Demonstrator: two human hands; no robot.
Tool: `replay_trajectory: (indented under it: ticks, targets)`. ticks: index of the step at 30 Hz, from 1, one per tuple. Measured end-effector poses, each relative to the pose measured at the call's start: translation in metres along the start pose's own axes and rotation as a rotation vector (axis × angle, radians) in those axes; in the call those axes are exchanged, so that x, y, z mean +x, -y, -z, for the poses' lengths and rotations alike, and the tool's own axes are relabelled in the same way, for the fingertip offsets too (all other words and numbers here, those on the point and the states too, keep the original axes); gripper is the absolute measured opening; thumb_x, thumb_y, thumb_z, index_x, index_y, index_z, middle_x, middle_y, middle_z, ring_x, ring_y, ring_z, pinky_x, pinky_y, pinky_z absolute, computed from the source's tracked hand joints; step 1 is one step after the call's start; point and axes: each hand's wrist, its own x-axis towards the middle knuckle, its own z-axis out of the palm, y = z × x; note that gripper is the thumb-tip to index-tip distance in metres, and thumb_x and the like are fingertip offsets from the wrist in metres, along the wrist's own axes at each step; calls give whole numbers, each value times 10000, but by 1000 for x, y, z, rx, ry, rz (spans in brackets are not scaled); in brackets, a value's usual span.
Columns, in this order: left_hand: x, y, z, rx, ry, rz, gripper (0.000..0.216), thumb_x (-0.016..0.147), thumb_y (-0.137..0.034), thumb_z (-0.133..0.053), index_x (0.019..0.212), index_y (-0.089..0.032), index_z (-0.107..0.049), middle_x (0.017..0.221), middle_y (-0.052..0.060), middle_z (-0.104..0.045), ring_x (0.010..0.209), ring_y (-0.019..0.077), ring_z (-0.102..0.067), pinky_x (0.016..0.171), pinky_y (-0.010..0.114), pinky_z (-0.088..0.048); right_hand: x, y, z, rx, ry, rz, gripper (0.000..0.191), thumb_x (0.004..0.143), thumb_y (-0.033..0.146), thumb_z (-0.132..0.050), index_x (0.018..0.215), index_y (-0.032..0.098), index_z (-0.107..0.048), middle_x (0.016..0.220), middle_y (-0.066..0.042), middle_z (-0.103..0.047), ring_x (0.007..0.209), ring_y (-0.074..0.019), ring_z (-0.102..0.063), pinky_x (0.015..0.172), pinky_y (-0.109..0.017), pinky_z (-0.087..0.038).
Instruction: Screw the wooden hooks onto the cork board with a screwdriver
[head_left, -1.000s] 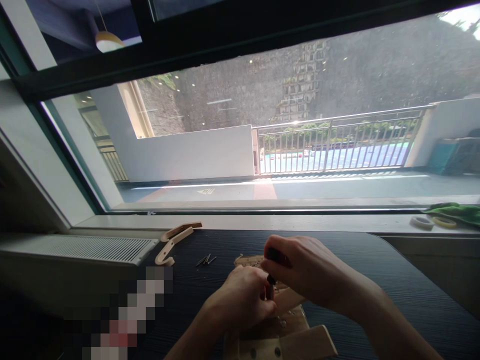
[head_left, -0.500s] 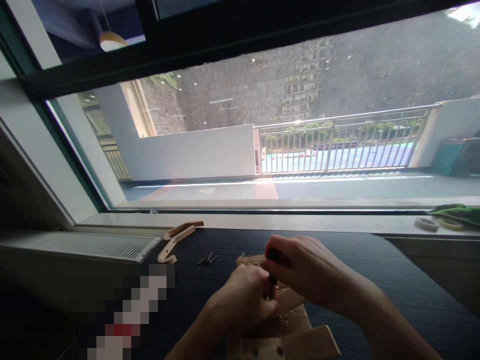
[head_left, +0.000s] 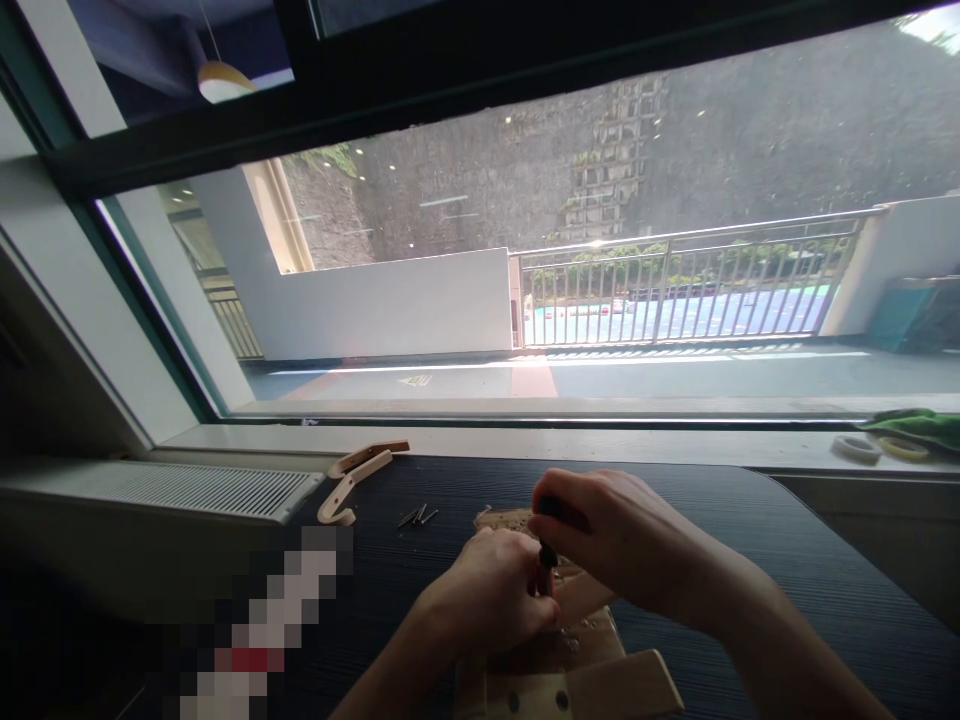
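Observation:
My right hand (head_left: 592,520) is closed around the black handle of an upright tool that looks like a screwdriver (head_left: 550,507). Close beside its lower end, my left hand (head_left: 499,590) is closed, with thumb and fingers pinched together. What the left fingers grip is hidden, as is the tool's tip. A light wooden piece (head_left: 585,597) lies beneath both hands on a wooden board (head_left: 592,640) strewn with shavings. Nearer to me is another wooden piece (head_left: 622,683) with two dark holes.
On the dark table (head_left: 697,520), several screws (head_left: 418,517) lie to the left of the hands. Two bent wooden pieces (head_left: 352,487) rest by the windowsill (head_left: 600,443). Tape rolls (head_left: 857,449) and a green cloth (head_left: 922,428) are on the sill at right.
My right hand has turned slightly on the handle, and a little more of the tool's dark lower part shows. The left hand stays in place.

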Motion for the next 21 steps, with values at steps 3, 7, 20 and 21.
replay_trajectory:
  ticks: [3,7,20,21]
  targets:
    - [-1,-1,0,3,-6,14,176,696,-294,-533,679,-178,-664,683,7,-665,624,138,-561,536,219,-359,0,1,-2,-39,-28,-24,262,857,425,-478,754,208,-583,580,33,-537,508,-88,-389,487,-241,-193]
    - [-2,-4,3,6,18,18,178,705,-287,-528,681,-174,-662,658,5,-658,607,134,-559,534,221,-355,-3,1,0,-11,-13,-26,183,837,380,-507,819,232,-614,606,38,-560,521,-91,-413,493,-238,-208]
    - [0,-2,2,11,3,-2,170,697,-295,-537,708,-172,-653,737,21,-676,663,150,-577,559,223,-383,-1,-2,0,39,-9,-46,270,822,476,-520,785,218,-589,604,40,-547,538,-94,-400,492,-226,-228]
    - [0,-2,2,10,-1,3,170,696,-297,-538,712,-173,-653,742,21,-674,664,150,-574,558,223,-383,0,-2,0,29,-9,-48,270,822,473,-518,785,216,-591,603,37,-547,536,-95,-400,492,-227,-228]
